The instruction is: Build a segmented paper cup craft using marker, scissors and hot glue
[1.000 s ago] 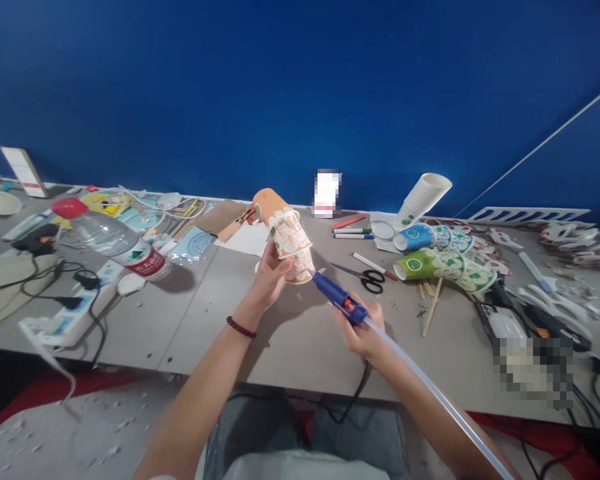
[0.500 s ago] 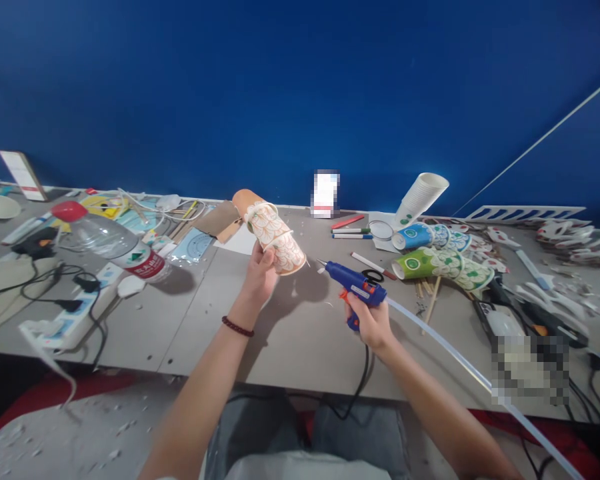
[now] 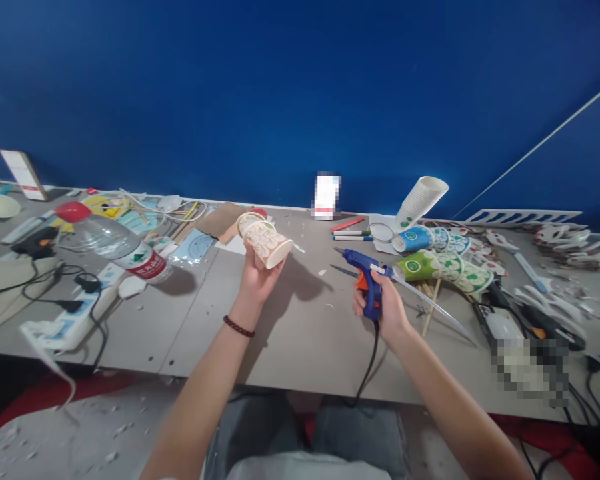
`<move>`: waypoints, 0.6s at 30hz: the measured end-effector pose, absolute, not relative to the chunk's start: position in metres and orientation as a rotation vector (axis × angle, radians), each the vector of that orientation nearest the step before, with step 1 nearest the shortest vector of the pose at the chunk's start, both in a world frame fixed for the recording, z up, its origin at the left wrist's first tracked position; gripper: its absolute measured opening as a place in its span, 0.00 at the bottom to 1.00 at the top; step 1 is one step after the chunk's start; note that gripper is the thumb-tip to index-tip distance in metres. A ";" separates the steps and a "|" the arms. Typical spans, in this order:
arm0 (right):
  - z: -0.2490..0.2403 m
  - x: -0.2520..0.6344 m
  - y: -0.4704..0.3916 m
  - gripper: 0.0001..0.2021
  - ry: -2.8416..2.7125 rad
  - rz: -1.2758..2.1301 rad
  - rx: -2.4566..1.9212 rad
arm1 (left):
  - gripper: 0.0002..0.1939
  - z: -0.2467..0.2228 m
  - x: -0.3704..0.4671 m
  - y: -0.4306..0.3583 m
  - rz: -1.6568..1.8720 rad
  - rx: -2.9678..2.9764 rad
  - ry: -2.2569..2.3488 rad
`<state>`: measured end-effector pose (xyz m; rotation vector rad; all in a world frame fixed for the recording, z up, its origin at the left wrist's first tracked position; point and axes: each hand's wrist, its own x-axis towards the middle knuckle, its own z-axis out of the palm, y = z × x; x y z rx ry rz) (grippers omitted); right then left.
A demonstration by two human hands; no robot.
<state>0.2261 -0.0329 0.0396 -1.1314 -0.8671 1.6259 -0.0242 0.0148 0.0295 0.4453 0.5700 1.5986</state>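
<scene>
My left hand [image 3: 261,275] is closed around orange-patterned paper cups [image 3: 267,243], joined in a row and tilted, with one open rim facing right toward me. The row's far end is partly hidden behind the nearer cup. In my right hand [image 3: 387,303] is a blue hot glue gun [image 3: 373,283] with an orange trigger, its nozzle pointing left, apart from the cups. A clear glue stick [image 3: 440,308] sticks out of its back, and a black cord hangs from its handle. Beyond my right hand lie a green cup row [image 3: 445,269] and a blue cup row [image 3: 430,238].
A stack of white paper cups [image 3: 421,200] leans at the back right near several markers [image 3: 353,235]. A plastic bottle [image 3: 120,243] lies at left beside a power strip [image 3: 83,313] with cords. White cut pieces [image 3: 575,240] and a phone [image 3: 497,320] are at right.
My left hand has turned the orange cups, so their rim faces more toward me. The glue gun has moved right, away from the cups, and its nozzle tilts up more.
</scene>
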 end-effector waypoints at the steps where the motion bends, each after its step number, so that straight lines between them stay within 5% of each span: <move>1: 0.038 0.229 -0.031 0.20 -0.845 1.642 -1.151 | 0.26 0.029 -0.026 0.015 1.592 0.437 0.561; 18: 0.008 0.240 -0.046 0.13 -1.162 1.672 -1.621 | 0.32 0.033 -0.034 0.012 1.572 0.419 0.539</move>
